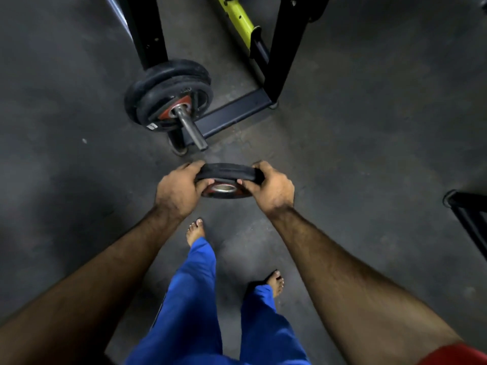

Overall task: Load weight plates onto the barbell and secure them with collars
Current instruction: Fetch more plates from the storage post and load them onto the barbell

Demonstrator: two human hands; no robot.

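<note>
I hold a small black weight plate (pixel 226 173) with a red-ringed steel centre hole between both hands, in the middle of the view. My left hand (pixel 179 188) grips its left rim and my right hand (pixel 271 188) grips its right rim. The plate is tilted, its hole facing down toward me. Just beyond it the steel barbell sleeve (pixel 191 127) points at me, its bare end a short gap from the plate. Two black plates (pixel 168 93) with a red hub sit further up the sleeve. No collar is visible.
A black rack frame (pixel 237 111) with uprights (pixel 147 32) stands behind the barbell, with a yellow-green bar (pixel 239 19) leaning at the back. Another black frame (pixel 471 217) juts in at the right edge. My bare feet and blue trousers are below on the dark rubber floor.
</note>
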